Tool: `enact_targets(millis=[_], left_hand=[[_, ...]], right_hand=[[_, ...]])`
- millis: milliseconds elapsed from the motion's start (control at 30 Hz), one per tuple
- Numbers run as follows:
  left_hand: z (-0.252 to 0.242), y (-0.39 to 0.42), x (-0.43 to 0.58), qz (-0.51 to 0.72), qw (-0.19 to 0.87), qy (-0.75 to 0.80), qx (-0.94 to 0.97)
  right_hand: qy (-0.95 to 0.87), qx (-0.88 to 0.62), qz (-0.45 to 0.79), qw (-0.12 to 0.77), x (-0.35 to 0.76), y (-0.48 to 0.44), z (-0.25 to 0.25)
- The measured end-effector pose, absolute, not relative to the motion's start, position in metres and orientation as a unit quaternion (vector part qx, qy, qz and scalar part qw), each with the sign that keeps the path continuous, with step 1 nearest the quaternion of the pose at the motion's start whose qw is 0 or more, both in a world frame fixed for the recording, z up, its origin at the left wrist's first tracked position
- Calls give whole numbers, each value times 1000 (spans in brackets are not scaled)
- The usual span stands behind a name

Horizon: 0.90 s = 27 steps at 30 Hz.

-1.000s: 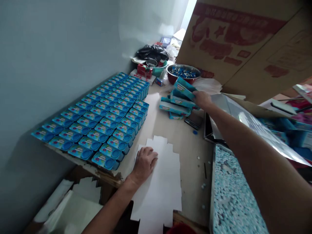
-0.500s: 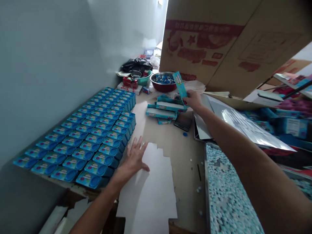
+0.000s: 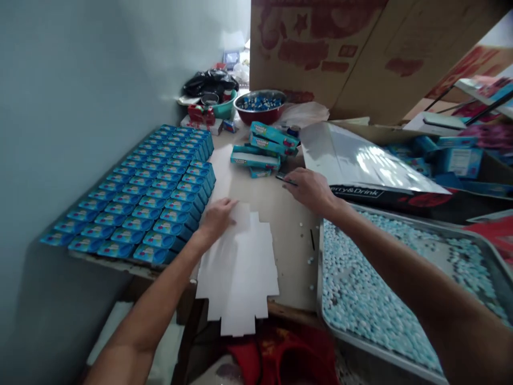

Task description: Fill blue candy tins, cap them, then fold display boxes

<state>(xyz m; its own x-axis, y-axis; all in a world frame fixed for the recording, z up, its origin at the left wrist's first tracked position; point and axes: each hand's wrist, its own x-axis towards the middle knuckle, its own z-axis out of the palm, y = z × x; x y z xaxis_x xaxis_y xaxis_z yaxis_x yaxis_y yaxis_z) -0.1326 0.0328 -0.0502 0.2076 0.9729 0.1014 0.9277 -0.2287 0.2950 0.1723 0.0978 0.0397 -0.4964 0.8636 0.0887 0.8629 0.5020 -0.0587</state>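
A flat, die-cut white cardboard blank [image 3: 248, 267] lies at the table's front edge. My left hand [image 3: 218, 219] is at its far left end, fingers drawn together on the card; the exact grip is partly hidden. Farther right, my right hand [image 3: 308, 188] has its fingers closed on a small dark flat object [image 3: 281, 176], mostly covered by the hand. Just beyond it are several open turquoise cartons [image 3: 256, 159], some stacked and tilted. Rows of blue lidded packs [image 3: 156, 198] stand left of my left hand.
A metal tray [image 3: 320, 289] of pale blue pellets stands on the right, below a silvery sheet [image 3: 360, 158]. At the back are a red bowl [image 3: 260, 116] of blue pieces, a green basin [image 3: 224, 109] and a large cardboard box [image 3: 304, 59]. A wall runs along the left.
My right hand has set the turquoise carton piece down with the other cartons and moved nearer, onto the dark object. My left hand has gone from spread to closed. The view has shifted.
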Motion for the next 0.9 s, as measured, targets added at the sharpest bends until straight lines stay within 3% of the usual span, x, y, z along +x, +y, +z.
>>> enact_targets(millis=[200,333,433,567,633,733,900], left_hand=[[-16,36,-140,252,142,585,758],[18,32,-154,339,217,531,746],[23,15,-165,417,348,535,647],[-10,-30,-154,485,603,521,359],[-31,-52,-137,508,650,496,269],[-51,-72,-109,565,638,482,204],[-60,-78,-86,584,530,552,270]], right_hand=[[-760,-519,233,315,169,12,-53],[-562,-432,604,363,143,-6,-63],[-412,-389,717,406,137,-17,-51],[-320,-417,725,445,144,-31,-51],[-343,-436,706,440,146,-36,-58],[-527,-479,575,403,145,-39,-70],[-779,-496,306,232,135,-39,-79]])
